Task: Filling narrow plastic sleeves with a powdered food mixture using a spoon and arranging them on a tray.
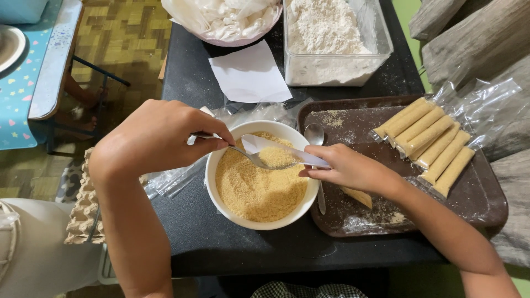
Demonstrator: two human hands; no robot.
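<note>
My left hand [157, 135] grips the handle of a metal spoon [259, 160] whose bowl carries a heap of golden crumbs over a white bowl [221, 160] filled with the same crumbs. My right hand [345, 166] holds a small clear plastic bag [276, 148], its open mouth at the spoon, above the bowl's right rim. A second spoon [314, 135] lies between the bowl and the brown tray [486, 204]. On the tray's right side lie several filled, stick-shaped bags [428, 138] in a row.
A clear tub of white flour [331, 41] and a pink bowl lined with white plastic [226, 22] stand at the back of the black table [232, 243]. A white paper sheet [248, 74] lies before them. Empty plastic bags [171, 179] and an egg carton [83, 209] sit left.
</note>
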